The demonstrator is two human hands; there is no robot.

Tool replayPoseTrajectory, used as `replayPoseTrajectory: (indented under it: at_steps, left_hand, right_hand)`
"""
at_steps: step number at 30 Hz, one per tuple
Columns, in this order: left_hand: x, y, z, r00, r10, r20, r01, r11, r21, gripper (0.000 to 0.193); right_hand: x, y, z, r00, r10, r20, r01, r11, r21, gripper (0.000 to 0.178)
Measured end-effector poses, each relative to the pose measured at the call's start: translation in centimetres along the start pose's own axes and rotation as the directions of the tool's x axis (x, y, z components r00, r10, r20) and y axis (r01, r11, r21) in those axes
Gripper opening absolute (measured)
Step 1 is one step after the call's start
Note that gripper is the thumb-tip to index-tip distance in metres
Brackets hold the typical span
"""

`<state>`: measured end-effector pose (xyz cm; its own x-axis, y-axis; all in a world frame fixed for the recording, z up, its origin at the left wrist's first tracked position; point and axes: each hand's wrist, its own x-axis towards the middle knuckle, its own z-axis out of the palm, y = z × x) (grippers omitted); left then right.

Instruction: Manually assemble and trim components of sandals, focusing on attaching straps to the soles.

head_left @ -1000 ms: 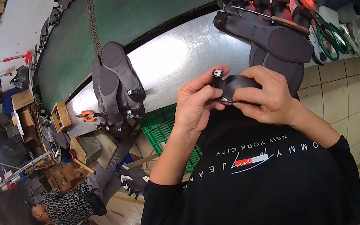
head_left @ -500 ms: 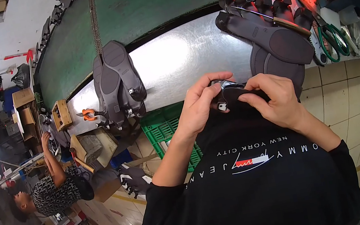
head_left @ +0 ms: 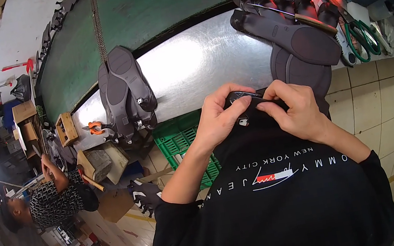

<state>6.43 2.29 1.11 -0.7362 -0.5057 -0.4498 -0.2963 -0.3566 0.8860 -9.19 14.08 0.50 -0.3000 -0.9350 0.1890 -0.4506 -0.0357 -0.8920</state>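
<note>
Just past the front edge of the bench, above my shirt, both hands grip a black shoe piece [head_left: 241, 96] between them. My left hand [head_left: 219, 116] pinches its left end, the thumb laid over the top. On the other end, my right hand [head_left: 298, 106] holds with thumb and bent fingers. A small pale square tab [head_left: 244, 122] shows below the left fingers. Most of the piece is hidden by my fingers and blends into the black shirt, so its exact kind is unclear.
Dark shoe soles [head_left: 124, 78] lie on the metal bench [head_left: 187, 62] at left, beside orange-handled pliers [head_left: 95, 127]. More soles [head_left: 312, 46] overhang its right edge, near green-handled scissors [head_left: 362, 38]. A green belt [head_left: 151, 5] runs behind. Below stands a green crate [head_left: 179, 141]; a co-worker [head_left: 57, 204] is at left.
The black piece has tilted between my hands, hiding its shiny part, and my left thumb presses over it. The co-worker's arms have moved. The whole view has shifted slightly.
</note>
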Motion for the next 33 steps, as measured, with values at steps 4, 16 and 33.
replayPoseTrajectory:
  at_steps: [4, 16, 33]
  left_hand:
    - [0.1, -0.5, -0.2, 0.998, -0.048, -0.031, 0.046, 0.998, -0.041, 0.015]
    - [-0.2, 1.3, 0.2, 0.998, -0.011, -0.059, 0.002, 0.988, -0.157, 0.013]
    - [0.6, -5.9, -7.5, 0.978, -0.076, -0.195, -0.19, 0.073, -0.979, 0.029]
  right_hand:
    - [0.2, -0.7, -0.3, 0.987, 0.16, 0.007, -0.16, 0.978, 0.135, 0.017]
    - [2.6, 1.0, -1.6, 0.894, 0.255, 0.368, -0.397, 0.832, 0.388, 0.007]
    - [7.8, 10.5, -7.3, 0.932, -0.31, -0.186, 0.092, 0.7, -0.708, 0.016]
